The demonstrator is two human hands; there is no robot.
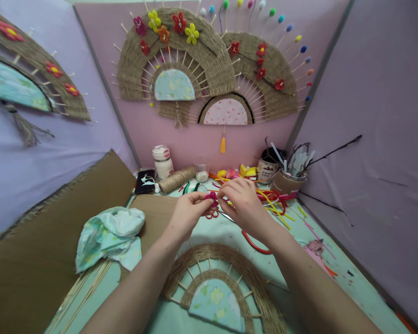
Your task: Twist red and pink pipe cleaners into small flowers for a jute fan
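Observation:
A small magenta flower [212, 198], apparently bent from pipe cleaner, is pinched between the thumb and fingertips of my left hand [188, 214]. Close on its right, my right hand [243, 200] has its thumb and fingers drawn together at the flower's edge; whatever they grip is too small to make out. A reddish looped piece [212, 215] shows just under the flower. Below my right hand lie scissors with a red handle [255, 246], partly covered by the forearm. Between my forearms rests a woven twine fan [209, 253] with a floral cloth centre.
Colourful pipe cleaners [278, 204] lie on the right. At the back stand a twine roll [177, 180], a white bottle [163, 162], a cup of beads [202, 174] and a pot [289, 182] with twigs sticking out. Crumpled floral cloth [109, 236] and cardboard [48, 250] occupy the left.

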